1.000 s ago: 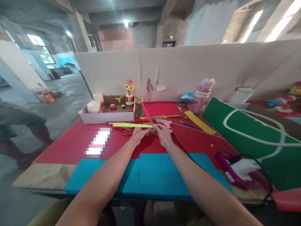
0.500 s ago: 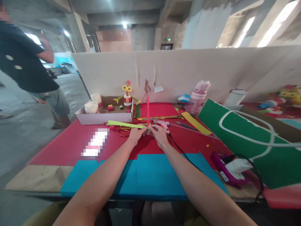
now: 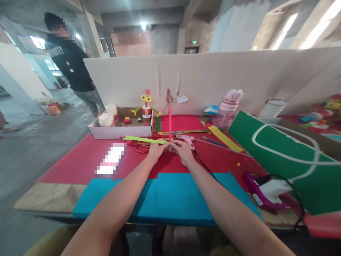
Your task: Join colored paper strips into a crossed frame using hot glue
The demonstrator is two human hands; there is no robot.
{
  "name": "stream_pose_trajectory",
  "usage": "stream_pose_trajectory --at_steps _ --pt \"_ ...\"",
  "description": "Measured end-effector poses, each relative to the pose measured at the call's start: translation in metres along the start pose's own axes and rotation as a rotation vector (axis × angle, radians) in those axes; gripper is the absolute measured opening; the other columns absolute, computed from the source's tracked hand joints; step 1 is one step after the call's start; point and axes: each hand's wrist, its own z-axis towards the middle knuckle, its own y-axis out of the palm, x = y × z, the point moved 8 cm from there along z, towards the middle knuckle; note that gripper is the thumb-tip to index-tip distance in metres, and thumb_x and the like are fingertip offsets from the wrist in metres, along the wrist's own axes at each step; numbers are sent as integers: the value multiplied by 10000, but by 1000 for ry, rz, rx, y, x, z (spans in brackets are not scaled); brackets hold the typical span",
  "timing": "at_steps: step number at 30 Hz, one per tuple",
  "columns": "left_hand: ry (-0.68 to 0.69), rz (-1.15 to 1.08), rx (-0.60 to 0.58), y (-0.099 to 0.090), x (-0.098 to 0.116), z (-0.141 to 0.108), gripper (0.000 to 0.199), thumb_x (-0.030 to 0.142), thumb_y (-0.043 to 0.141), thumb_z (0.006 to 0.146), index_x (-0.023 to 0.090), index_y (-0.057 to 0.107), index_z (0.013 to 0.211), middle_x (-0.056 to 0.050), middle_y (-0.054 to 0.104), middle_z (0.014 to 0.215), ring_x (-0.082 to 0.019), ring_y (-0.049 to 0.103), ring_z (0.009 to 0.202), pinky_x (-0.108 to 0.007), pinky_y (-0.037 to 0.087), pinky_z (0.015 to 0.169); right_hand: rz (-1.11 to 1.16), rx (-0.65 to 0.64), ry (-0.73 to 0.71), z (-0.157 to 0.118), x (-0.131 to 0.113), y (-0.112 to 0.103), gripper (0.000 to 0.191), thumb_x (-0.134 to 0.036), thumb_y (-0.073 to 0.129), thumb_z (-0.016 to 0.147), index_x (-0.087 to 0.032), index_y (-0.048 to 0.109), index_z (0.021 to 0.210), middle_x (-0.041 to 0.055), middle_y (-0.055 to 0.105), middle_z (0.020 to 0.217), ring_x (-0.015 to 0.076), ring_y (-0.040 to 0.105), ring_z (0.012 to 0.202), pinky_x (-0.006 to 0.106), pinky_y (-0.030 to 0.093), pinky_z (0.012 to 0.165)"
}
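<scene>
Barely legible: shirt lettering [image 3: 55,52]; left hand [image 3: 155,151] pinches lime strip [image 3: 141,139].

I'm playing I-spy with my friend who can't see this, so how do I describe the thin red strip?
Find the long white partition, then the red tabletop before it. Where the left hand and right hand meet, look for the red strip. It points straight up the picture, while the yellow-green strip slants off to the left.
</scene>
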Motion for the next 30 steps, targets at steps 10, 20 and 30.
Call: stream_pose_trajectory --at_steps 10,20,30 --pt "22 19 -37 3 2 0 188 333 686 657 152 636 660 18 571 529 -94 473 490 -221 379 497 -82 10 -63 3 -8 0 335 -391 793 530 -155 629 700 -25 622 579 110 571 524 283 531 602" --pt "41 -64 -46 1 -1 4 208 353 709 648 155 653 680 1 606 595 -106 506 530 -226 386 521 22 -50 -63 2 -7 6 336 -307 802 490 -165 629 739 -15 660 688 114 605 631 264 536 643" --pt "-4 -71 -47 1 -6 5 216 343 726 634 161 633 704 18 589 564 -102 505 516 -219 385 512 20 -41 -4 1 -4 4 320 -372 790 541 -151 685 747 -14 654 634 94 587 566 249 540 643"
